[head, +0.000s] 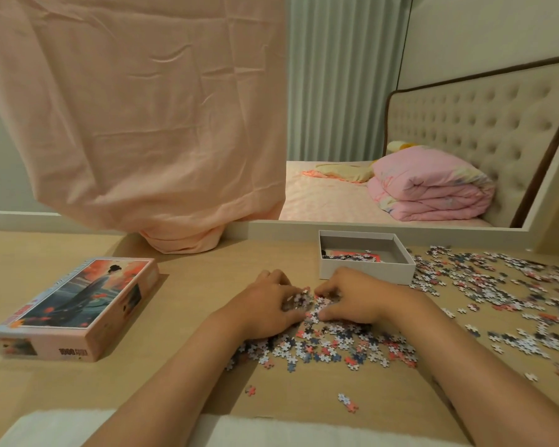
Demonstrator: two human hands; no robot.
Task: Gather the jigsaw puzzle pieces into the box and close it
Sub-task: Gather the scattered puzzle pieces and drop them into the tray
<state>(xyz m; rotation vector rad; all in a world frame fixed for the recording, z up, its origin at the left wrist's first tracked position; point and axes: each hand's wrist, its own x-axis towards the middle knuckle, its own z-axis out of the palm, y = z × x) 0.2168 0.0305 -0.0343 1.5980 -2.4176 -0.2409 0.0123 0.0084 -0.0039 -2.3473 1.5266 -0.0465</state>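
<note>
Small pink, white and dark jigsaw pieces lie scattered over the wooden table, thickest in front of me and to the right. My left hand and my right hand face each other with curled fingers, cupping a heap of pieces between them on the table. Just beyond my right hand stands the open white box tray, with a few pieces and a pink sheet inside. The box lid, printed with a figure in a robe, lies at the left.
A peach cloth hangs down to the table's back edge at the left. A large mirror behind the table reflects a bed with a pink quilt. A white cushion edge runs along the near side.
</note>
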